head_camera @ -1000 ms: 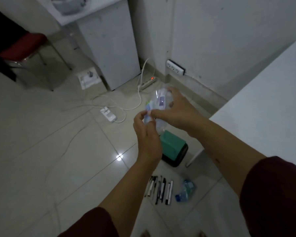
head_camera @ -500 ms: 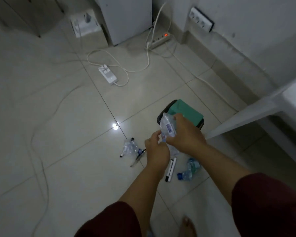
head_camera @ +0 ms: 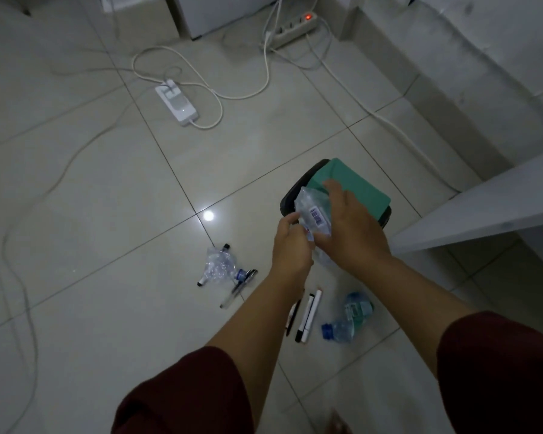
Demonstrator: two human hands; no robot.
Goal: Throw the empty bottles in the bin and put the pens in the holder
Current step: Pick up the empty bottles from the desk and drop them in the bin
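Observation:
My right hand and my left hand both grip a crumpled clear bottle with a barcode label, held just in front of the black bin with a green lid. On the floor lie a second crushed bottle to the left and a blue-capped bottle to the right. Pens lie between my forearms, more pens beside the left bottle. No pen holder shows.
A white power adapter and looping cables lie on the tiled floor ahead. A power strip with a red light sits by the wall. A white table edge juts in at right. My bare toe shows below.
The view has tilted down from the wall to the floor. Both hands with the bottle have come down close to the bin's lid.

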